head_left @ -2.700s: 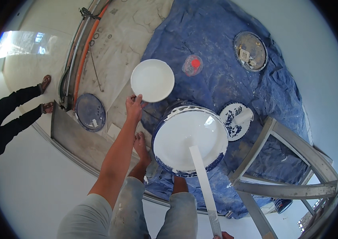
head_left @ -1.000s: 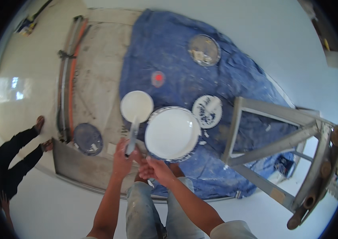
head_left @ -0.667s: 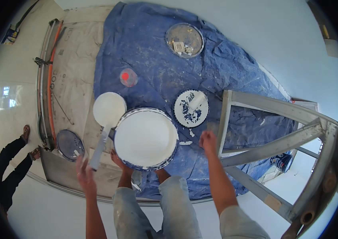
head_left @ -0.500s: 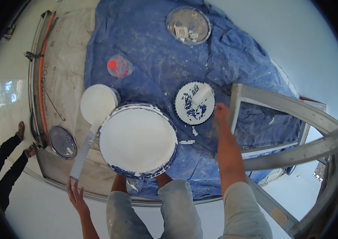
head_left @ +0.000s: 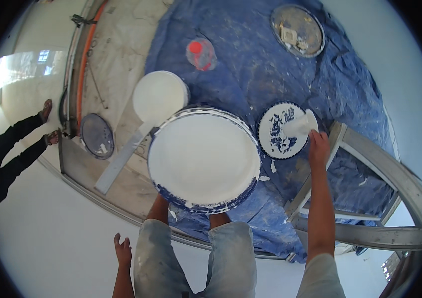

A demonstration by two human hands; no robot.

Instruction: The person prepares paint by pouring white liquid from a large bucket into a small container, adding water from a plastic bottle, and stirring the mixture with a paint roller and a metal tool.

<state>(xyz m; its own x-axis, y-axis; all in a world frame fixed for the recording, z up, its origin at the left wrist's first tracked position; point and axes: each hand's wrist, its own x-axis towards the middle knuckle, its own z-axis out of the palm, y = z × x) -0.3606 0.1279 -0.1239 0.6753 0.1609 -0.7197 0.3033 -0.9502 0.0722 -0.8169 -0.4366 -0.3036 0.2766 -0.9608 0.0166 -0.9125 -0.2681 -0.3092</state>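
Observation:
A large bucket (head_left: 203, 161) of smooth white paint-like material, its rim smeared white and dark blue, stands by my legs. My right hand (head_left: 319, 146) is closed at the right edge of a round lid (head_left: 275, 141) streaked with white. Its fingers pinch a white-coated piece (head_left: 310, 121) whose exact kind I cannot make out. My left hand (head_left: 123, 251) is held off to the lower left, fingers apart and holding nothing. Above it, a long flat grey-white stick (head_left: 121, 166) slants between the bucket and a smaller round white tub (head_left: 159, 97), touching nothing of my hand.
A blue tarp (head_left: 236, 59) covers the ground, with a clear red-capped bottle (head_left: 201, 53) and a debris-strewn lid (head_left: 298, 31) on it. At right stands a metal frame (head_left: 395, 144). A dark lid (head_left: 96, 136) lies left, near another person's legs (head_left: 22, 139).
My left hand has come away from the stick's end and moved down. My right hand has shifted right relative to the lid, with the white piece. The whole view has swung.

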